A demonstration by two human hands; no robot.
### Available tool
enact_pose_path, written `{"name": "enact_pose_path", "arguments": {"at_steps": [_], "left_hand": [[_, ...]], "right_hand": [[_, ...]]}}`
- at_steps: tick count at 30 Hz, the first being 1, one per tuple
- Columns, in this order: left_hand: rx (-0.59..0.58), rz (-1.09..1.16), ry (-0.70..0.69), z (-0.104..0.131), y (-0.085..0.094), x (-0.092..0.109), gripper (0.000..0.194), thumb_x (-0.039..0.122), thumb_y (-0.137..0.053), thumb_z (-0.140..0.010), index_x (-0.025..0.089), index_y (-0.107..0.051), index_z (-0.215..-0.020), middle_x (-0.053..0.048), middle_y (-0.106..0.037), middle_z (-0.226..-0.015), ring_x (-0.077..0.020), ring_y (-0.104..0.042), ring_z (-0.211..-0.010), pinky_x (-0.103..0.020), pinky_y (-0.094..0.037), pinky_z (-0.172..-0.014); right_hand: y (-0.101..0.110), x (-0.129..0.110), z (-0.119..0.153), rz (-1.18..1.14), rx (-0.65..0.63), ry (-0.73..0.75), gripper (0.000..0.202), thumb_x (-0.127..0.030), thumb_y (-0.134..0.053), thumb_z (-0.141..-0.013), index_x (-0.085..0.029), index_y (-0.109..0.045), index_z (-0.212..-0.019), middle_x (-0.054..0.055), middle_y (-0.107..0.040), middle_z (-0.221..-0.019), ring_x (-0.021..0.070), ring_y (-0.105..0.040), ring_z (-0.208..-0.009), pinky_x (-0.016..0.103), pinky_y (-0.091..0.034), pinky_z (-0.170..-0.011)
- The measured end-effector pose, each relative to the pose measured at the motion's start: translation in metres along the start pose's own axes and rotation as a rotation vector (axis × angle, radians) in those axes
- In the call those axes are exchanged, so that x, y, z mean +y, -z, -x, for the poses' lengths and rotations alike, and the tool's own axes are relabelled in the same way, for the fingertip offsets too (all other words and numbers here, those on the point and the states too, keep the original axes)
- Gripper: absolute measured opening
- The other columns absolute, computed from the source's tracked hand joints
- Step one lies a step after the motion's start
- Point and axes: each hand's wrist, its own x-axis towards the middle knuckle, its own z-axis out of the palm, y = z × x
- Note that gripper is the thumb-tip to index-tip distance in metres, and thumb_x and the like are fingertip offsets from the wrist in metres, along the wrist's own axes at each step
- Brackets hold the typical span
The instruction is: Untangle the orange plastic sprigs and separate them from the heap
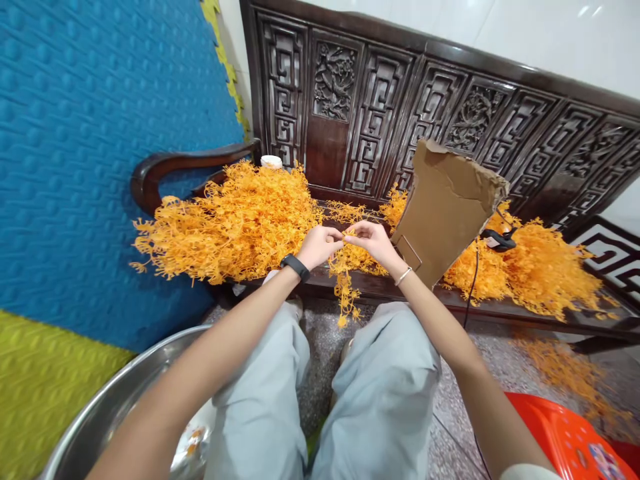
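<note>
My left hand (321, 246), with a black band on its wrist, pinches a small orange plastic piece between thumb and fingertips. Facing it, my right hand (371, 243), with a bracelet at the wrist, pinches at the same spot, the fingertips of both hands almost touching. From there a strand of orange plastic pieces (345, 290) hangs over the bench's front edge. Left of my hands lies a large heap of orange plastic pieces (250, 227). The fingers hide the exact piece being gripped.
A cardboard sheet (445, 207) leans upright on the dark carved wooden bench (327, 153). Beyond it lies another orange heap (535, 267) with a black object (500, 240) and cable. A metal basin (115, 393) stands lower left, a red plastic stool (555, 427) lower right.
</note>
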Motion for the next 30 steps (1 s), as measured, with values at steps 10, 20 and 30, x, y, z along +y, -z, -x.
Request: {"name": "enact_pose_path", "arguments": {"at_steps": [10, 20, 30], "left_hand": [[-0.147, 0.009, 0.02, -0.007, 0.019, -0.019, 0.012, 0.017, -0.056, -0.07, 0.011, -0.064, -0.078, 0.008, -0.046, -0.034, -0.0095, -0.044, -0.034, -0.021, -0.034, -0.044], [-0.238, -0.057, -0.25, -0.01, 0.019, -0.04, 0.02, 0.027, -0.054, -0.072, 0.016, -0.07, -0.076, -0.001, -0.066, -0.069, -0.0141, -0.057, -0.065, -0.026, -0.043, -0.066], [-0.257, 0.039, -0.218, -0.008, 0.025, -0.047, 0.018, 0.027, -0.055, -0.066, 0.015, -0.069, -0.064, -0.002, -0.067, -0.068, -0.0158, -0.058, -0.068, -0.028, -0.044, -0.072]], "right_hand": [[-0.018, 0.011, -0.018, -0.004, -0.018, -0.035, 0.03, -0.032, -0.08, -0.052, -0.014, -0.058, -0.06, -0.001, -0.061, -0.06, 0.0111, -0.055, -0.057, 0.027, -0.044, -0.06], [-0.01, 0.001, 0.002, 0.243, -0.068, 0.069, 0.023, -0.033, -0.07, -0.068, -0.015, -0.056, -0.069, -0.001, -0.057, -0.067, 0.0109, -0.051, -0.062, 0.026, -0.041, -0.062], [-0.028, 0.003, 0.006, 0.248, -0.13, 0.081, 0.021, -0.035, -0.064, -0.075, -0.017, -0.054, -0.077, -0.001, -0.056, -0.068, 0.0109, -0.05, -0.061, 0.025, -0.04, -0.06]]}}
